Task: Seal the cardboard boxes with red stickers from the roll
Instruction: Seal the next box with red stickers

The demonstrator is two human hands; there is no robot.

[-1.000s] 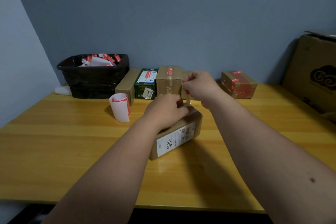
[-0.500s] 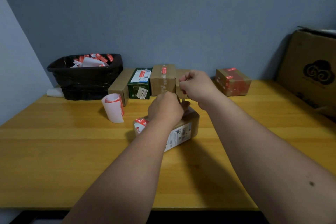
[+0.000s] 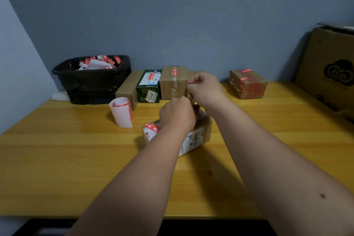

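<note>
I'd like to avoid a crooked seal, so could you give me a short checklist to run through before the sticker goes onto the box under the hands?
1. Box lies flat on the table: ok.
2. Left hand is over the box top, fingers curled: ok; whether it pins the box, cannot tell.
3. Right hand pinches something small above the box: ok; whether it is a red sticker, cannot tell.
4. Seam to be covered is visible: not ok, the hands hide it.
5. Sticker roll stands within reach, left of the box: ok.
6. Bin for backing scraps is at the table's back left: ok.
</note>
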